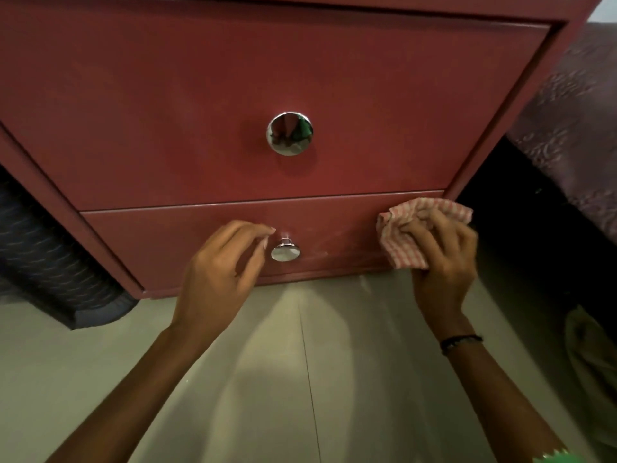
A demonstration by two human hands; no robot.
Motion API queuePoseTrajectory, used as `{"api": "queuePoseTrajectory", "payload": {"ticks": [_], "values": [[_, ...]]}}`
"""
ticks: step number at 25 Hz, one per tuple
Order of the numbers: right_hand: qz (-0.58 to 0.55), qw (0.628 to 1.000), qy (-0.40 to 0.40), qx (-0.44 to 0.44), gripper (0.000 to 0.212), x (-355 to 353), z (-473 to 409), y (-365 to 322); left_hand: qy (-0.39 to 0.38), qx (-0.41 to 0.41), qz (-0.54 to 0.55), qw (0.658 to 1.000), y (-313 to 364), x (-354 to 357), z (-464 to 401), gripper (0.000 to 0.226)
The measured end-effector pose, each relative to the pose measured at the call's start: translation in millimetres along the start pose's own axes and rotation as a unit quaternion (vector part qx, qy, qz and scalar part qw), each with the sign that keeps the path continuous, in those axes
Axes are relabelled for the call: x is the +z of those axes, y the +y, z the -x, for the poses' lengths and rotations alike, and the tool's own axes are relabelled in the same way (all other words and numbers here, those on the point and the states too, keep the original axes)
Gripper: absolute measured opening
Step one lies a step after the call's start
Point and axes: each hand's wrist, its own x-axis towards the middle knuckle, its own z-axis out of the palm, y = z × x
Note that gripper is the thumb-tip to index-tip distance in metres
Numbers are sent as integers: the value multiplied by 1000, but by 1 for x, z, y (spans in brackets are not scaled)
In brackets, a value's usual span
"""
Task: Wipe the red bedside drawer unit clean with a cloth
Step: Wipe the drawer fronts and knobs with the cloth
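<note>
Wiping is taking place low on the red unit, at the right end of the lower drawer. The right hand is gripping a bunched pink-striped cloth and pressing it against that drawer front, near the unit's right edge. The left hand is hovering with fingers loosely curled, holding nothing, its fingertips just beside the lower knob and apparently not touching it. Pale smears are showing on the lower drawer between knob and cloth, so this panel is judged only partly done. Whether the upper drawer, around its knob, is already clean cannot be told; top and sides are largely out of view. Both drawers are sitting closed, so their contents are hidden. The unit is standing on a pale floor, beside a bed.
</note>
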Motion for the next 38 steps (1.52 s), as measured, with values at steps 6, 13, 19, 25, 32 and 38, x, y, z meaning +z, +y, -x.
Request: {"api": "queuePoseTrajectory", "payload": {"ticks": [6,13,19,25,32,38], "values": [[-25,987,-125,-101,21,4,26,12,-60,-23,48,997,-1,13,-4,13],[-36,993,110,-2,18,-19,-56,-8,-78,-32,62,995,-5,8,-12,14],[-35,999,-27,10,26,13,27,14,-98,-36,70,992,-4,4,-15,18],[-10,984,-178,-17,36,21,63,29,-101,-38,71,992,-4,3,-15,18],[-59,992,-104,40,32,12,36,1,-106,-42,79,990,-3,1,-16,18],[-131,988,60,61,18,8,-16,-57,-100,-41,80,991,-4,3,-14,17]]}}
